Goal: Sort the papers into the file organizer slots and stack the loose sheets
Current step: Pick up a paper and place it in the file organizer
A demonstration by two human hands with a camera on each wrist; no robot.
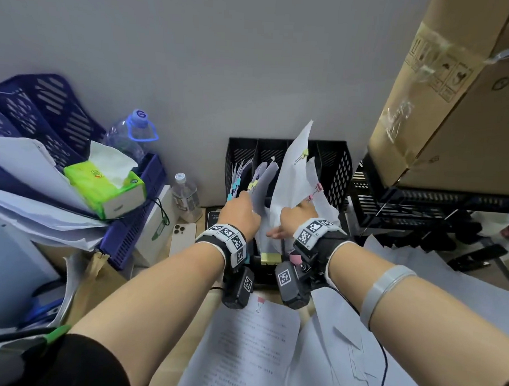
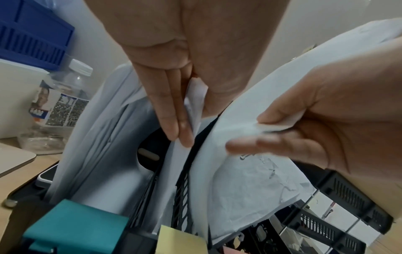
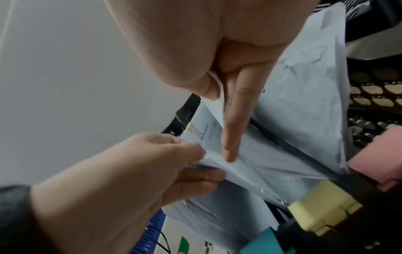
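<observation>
Against a plain grey wall, mid-frame in the head view, a black file organizer (image 1: 334, 167) stands on the surface, its slots holding clipped papers. The left hand (image 1: 241, 211) pinches a bundle of sheets (image 1: 262, 178) standing in a middle slot, thumb against fingers. The right hand (image 1: 297, 216) pinches a taller bundle (image 1: 295, 171) with a yellow clip (image 1: 303, 155). Loose sheets (image 1: 249, 347) lie below. A tissue box (image 1: 107, 186) sits at the left.

Even, soft indoor light; wide-angle edge distortion; wrist views blurred, dim, close-up.
</observation>
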